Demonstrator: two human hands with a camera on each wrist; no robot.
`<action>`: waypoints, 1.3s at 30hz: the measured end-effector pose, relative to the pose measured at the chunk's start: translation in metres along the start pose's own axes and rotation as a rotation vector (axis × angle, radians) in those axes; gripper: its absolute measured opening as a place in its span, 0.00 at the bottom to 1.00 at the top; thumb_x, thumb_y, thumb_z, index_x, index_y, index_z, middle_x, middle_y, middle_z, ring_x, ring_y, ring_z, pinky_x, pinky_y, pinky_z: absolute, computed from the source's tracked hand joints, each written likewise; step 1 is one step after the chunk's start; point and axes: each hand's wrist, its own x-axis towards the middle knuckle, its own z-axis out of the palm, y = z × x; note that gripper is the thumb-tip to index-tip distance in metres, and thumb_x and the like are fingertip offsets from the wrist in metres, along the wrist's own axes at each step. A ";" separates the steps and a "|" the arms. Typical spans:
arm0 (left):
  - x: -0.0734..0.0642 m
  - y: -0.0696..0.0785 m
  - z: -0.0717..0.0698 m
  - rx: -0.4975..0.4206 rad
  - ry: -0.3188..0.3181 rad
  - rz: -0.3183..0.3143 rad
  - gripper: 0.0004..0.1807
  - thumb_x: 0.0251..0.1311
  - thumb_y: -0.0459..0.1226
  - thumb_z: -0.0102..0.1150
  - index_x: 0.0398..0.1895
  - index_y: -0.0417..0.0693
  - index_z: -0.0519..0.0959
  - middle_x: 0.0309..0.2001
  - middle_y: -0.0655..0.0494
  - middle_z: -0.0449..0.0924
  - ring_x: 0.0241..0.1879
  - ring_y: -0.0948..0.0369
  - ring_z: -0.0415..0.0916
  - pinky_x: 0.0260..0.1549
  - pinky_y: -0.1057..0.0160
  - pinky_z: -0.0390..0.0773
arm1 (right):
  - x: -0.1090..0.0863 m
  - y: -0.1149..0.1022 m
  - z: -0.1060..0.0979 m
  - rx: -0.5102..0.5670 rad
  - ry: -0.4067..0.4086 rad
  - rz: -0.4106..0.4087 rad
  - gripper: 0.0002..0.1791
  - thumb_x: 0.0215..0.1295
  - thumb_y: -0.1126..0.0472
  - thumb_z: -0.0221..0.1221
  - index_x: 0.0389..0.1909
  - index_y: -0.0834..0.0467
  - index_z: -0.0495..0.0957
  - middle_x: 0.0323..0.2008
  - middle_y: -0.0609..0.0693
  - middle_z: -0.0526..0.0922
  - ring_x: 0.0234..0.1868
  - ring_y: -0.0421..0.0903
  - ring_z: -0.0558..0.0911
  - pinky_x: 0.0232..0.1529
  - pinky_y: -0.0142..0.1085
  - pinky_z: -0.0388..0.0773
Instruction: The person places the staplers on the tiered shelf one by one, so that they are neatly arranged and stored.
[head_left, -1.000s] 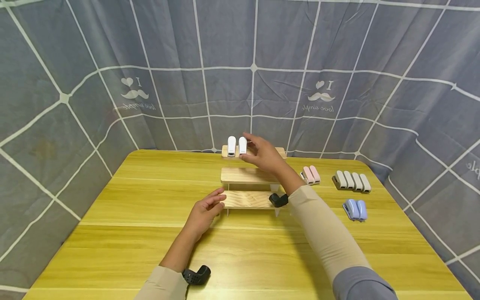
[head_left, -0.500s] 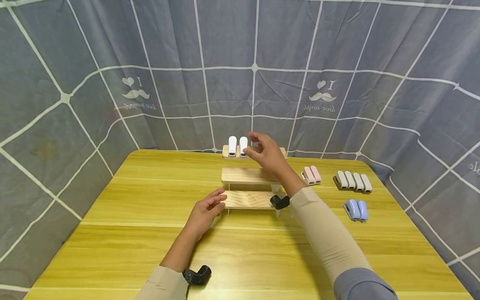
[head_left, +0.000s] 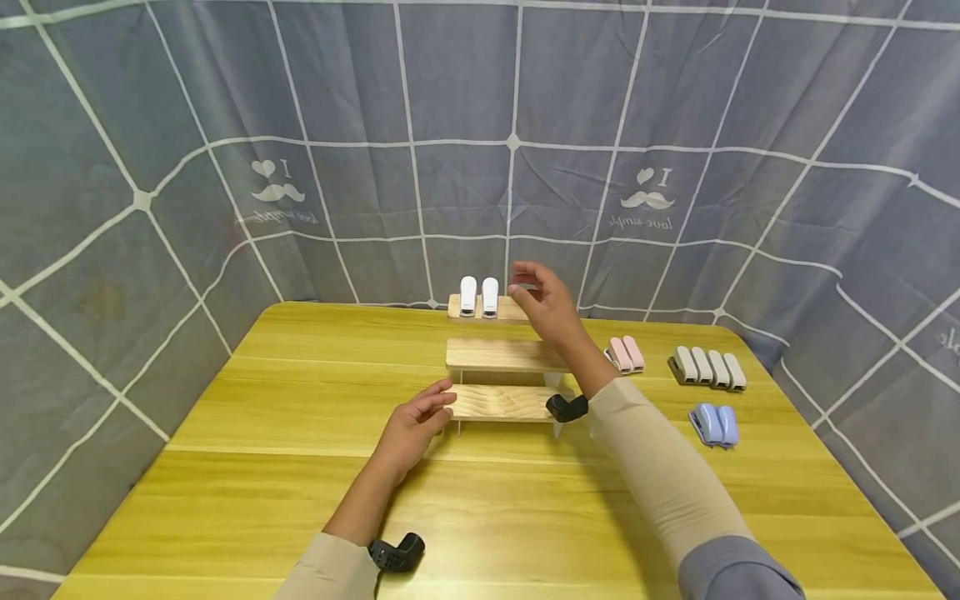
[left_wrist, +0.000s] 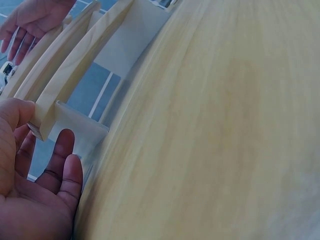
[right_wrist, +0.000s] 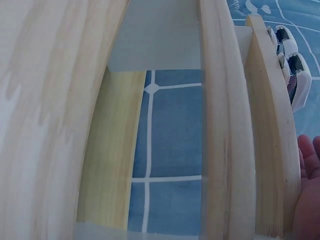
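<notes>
Two small white staplers [head_left: 478,297] stand side by side at the left of the top board [head_left: 512,311] of a three-step wooden display stand [head_left: 501,403]. Beside the right-hand one is my right hand [head_left: 551,307], fingers loosely bent, a small gap from it, holding nothing. In the right wrist view this hand [right_wrist: 310,192] shows at the right edge by the top board, below the white staplers [right_wrist: 292,67]. My left hand [head_left: 411,425] pinches the left end of the lowest board. In the left wrist view, the thumb [left_wrist: 19,111] lies against the board's corner [left_wrist: 45,117]; other fingers hang below.
On the table [head_left: 300,400], right of the stand, lie two pink staplers [head_left: 625,354], a row of several grey-white ones [head_left: 707,368] and two blue ones [head_left: 715,425]. The middle board [head_left: 502,354] carries nothing visible. A grey checked curtain [head_left: 450,192] surrounds the table's back and sides.
My right hand has let go of the second white stapler and drawn away to the right. Both white staplers stay on the top board. The left hand keeps its place.
</notes>
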 end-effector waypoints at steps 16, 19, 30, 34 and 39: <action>0.004 0.003 0.002 0.015 -0.003 0.004 0.14 0.68 0.33 0.59 0.55 0.42 0.83 0.69 0.61 0.70 0.66 0.55 0.67 0.51 0.69 0.75 | -0.025 -0.024 -0.025 0.077 0.076 -0.007 0.19 0.70 0.71 0.56 0.61 0.71 0.72 0.57 0.66 0.76 0.57 0.58 0.77 0.50 0.34 0.74; 0.005 0.003 0.002 0.011 -0.008 0.006 0.14 0.68 0.33 0.59 0.55 0.41 0.82 0.69 0.60 0.69 0.67 0.55 0.67 0.51 0.68 0.75 | -0.031 -0.011 -0.035 0.107 0.107 -0.001 0.19 0.71 0.70 0.55 0.61 0.70 0.72 0.56 0.63 0.77 0.57 0.53 0.78 0.50 0.30 0.74; 0.000 0.002 0.001 0.014 -0.001 -0.024 0.14 0.69 0.34 0.59 0.55 0.44 0.83 0.68 0.65 0.70 0.66 0.57 0.67 0.53 0.65 0.75 | -0.070 -0.006 -0.075 0.057 0.095 -0.029 0.19 0.73 0.67 0.54 0.61 0.71 0.71 0.53 0.57 0.78 0.54 0.45 0.78 0.51 0.29 0.74; 0.000 0.000 0.000 0.003 -0.010 -0.028 0.14 0.69 0.35 0.59 0.55 0.44 0.83 0.68 0.64 0.69 0.67 0.57 0.67 0.53 0.64 0.75 | -0.084 -0.003 -0.088 0.023 0.078 -0.016 0.19 0.73 0.68 0.55 0.62 0.70 0.71 0.52 0.54 0.79 0.54 0.43 0.78 0.51 0.27 0.74; -0.001 -0.001 -0.001 -0.004 -0.016 -0.025 0.15 0.69 0.35 0.59 0.56 0.44 0.82 0.69 0.63 0.68 0.67 0.56 0.66 0.54 0.64 0.75 | -0.102 0.002 -0.100 -0.031 0.044 0.002 0.19 0.73 0.69 0.55 0.62 0.70 0.71 0.53 0.44 0.78 0.55 0.43 0.78 0.50 0.26 0.74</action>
